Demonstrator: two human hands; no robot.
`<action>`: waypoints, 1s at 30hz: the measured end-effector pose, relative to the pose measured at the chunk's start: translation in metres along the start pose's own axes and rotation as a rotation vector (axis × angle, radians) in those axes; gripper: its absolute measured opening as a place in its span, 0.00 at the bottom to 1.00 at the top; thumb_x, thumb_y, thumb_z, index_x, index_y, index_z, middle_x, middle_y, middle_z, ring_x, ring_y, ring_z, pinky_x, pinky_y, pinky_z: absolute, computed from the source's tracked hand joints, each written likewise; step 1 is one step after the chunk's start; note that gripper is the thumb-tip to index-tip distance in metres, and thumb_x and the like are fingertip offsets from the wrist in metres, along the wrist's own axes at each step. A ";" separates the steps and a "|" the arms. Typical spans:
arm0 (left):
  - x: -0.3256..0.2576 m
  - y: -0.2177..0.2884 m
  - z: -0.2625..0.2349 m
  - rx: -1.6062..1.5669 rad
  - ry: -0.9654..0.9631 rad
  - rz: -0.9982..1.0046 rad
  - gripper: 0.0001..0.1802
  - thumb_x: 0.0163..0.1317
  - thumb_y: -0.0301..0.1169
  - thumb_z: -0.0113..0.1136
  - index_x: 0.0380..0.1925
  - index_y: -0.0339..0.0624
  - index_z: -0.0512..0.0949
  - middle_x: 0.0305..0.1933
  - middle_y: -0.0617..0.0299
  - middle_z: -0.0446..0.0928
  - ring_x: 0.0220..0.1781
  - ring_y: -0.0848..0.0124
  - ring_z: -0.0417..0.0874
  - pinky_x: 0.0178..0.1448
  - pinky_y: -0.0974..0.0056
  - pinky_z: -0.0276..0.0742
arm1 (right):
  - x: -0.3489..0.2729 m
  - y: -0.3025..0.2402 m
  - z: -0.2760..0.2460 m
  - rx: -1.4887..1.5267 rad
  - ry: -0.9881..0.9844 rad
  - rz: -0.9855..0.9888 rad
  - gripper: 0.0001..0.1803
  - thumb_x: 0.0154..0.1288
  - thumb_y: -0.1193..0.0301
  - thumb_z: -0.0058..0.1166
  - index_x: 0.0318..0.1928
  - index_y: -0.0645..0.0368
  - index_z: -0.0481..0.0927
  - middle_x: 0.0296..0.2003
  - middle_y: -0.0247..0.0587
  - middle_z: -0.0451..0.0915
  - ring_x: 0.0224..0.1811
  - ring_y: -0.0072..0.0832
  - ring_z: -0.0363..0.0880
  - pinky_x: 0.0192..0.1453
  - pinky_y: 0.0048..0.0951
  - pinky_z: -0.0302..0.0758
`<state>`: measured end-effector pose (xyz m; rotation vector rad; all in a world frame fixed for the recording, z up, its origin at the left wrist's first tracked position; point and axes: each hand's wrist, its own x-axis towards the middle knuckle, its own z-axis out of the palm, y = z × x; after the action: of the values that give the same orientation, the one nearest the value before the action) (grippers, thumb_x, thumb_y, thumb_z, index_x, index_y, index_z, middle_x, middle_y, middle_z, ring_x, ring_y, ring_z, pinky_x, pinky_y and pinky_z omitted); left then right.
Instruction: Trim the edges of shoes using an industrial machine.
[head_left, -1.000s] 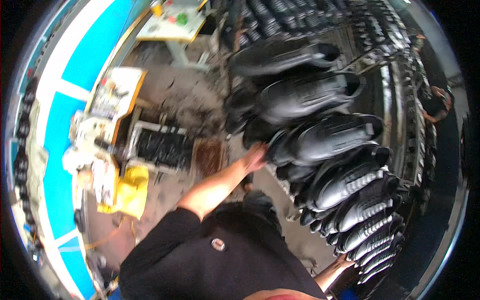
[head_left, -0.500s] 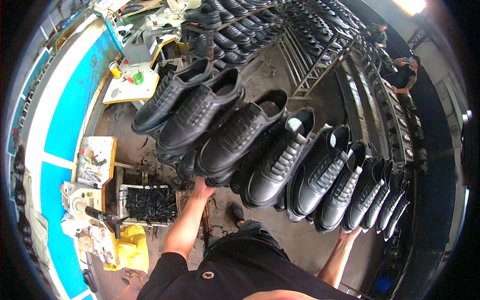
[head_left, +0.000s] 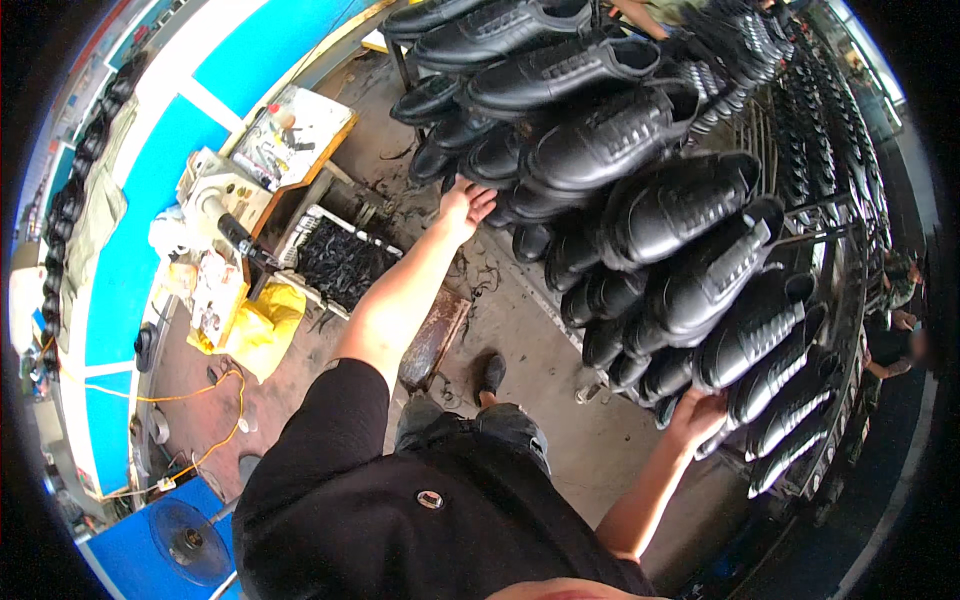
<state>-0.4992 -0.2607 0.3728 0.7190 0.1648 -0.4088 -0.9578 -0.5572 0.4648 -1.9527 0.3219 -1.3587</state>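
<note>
A metal rack (head_left: 830,210) loaded with several black leather shoes (head_left: 660,200) fills the upper right. My left hand (head_left: 464,206) reaches up under the left end of the rack, fingers curled against a lower shoe (head_left: 490,155). My right hand (head_left: 697,412) grips the underside of the rack's lower row, next to a black shoe (head_left: 750,345). Both forearms are bare; I wear a black top. Whether the fingers close on the frame or on a shoe is hidden.
A crate of dark scraps (head_left: 340,262) and a yellow bag (head_left: 258,325) sit on the floor at left, beside a cluttered workbench (head_left: 290,140) and a blue wall. A rusty plate (head_left: 433,335) lies by my foot. Another person (head_left: 900,320) stands far right.
The view has swung, so the rack of shoes now sits higher and to the right. My left hand has stayed at the rack's left end and my right hand at its lower edge.
</note>
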 end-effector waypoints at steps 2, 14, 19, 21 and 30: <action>-0.043 0.020 -0.008 0.133 -0.094 0.055 0.32 0.79 0.51 0.37 0.69 0.36 0.61 0.68 0.42 0.69 0.69 0.50 0.73 0.72 0.45 0.70 | 0.028 0.030 0.026 0.340 0.024 0.152 0.19 0.74 0.71 0.49 0.57 0.73 0.72 0.55 0.54 0.79 0.58 0.39 0.78 0.66 0.38 0.72; -0.308 -0.014 -0.329 0.250 0.377 -0.142 0.22 0.73 0.51 0.53 0.56 0.49 0.74 0.51 0.60 0.82 0.48 0.67 0.84 0.53 0.61 0.79 | 0.208 0.076 0.133 1.341 -0.036 0.434 0.19 0.78 0.69 0.44 0.60 0.68 0.75 0.56 0.49 0.81 0.57 0.41 0.80 0.68 0.43 0.78; -0.321 0.069 -0.368 0.287 0.512 -0.130 0.20 0.77 0.47 0.49 0.56 0.46 0.73 0.45 0.63 0.80 0.42 0.71 0.82 0.45 0.64 0.77 | 0.271 0.083 0.163 1.368 -0.152 0.442 0.20 0.79 0.70 0.41 0.63 0.68 0.74 0.61 0.51 0.78 0.63 0.45 0.76 0.72 0.44 0.74; -0.308 0.085 -0.384 0.266 0.505 -0.126 0.20 0.76 0.48 0.49 0.55 0.46 0.75 0.44 0.64 0.80 0.42 0.73 0.81 0.42 0.66 0.76 | 0.290 0.085 0.174 1.286 -0.073 0.452 0.21 0.79 0.69 0.42 0.64 0.69 0.73 0.63 0.52 0.76 0.64 0.46 0.75 0.70 0.44 0.76; -0.146 0.088 -0.421 0.268 0.496 0.053 0.19 0.75 0.42 0.54 0.54 0.39 0.76 0.46 0.60 0.83 0.43 0.70 0.84 0.47 0.63 0.79 | 0.234 -0.012 0.343 0.705 0.541 0.458 0.28 0.80 0.54 0.34 0.53 0.69 0.76 0.52 0.55 0.80 0.46 0.39 0.84 0.45 0.37 0.84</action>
<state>-0.5983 0.1248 0.1547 1.0801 0.5650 -0.1959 -0.5580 -0.5394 0.5774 -0.8582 0.4336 -1.4098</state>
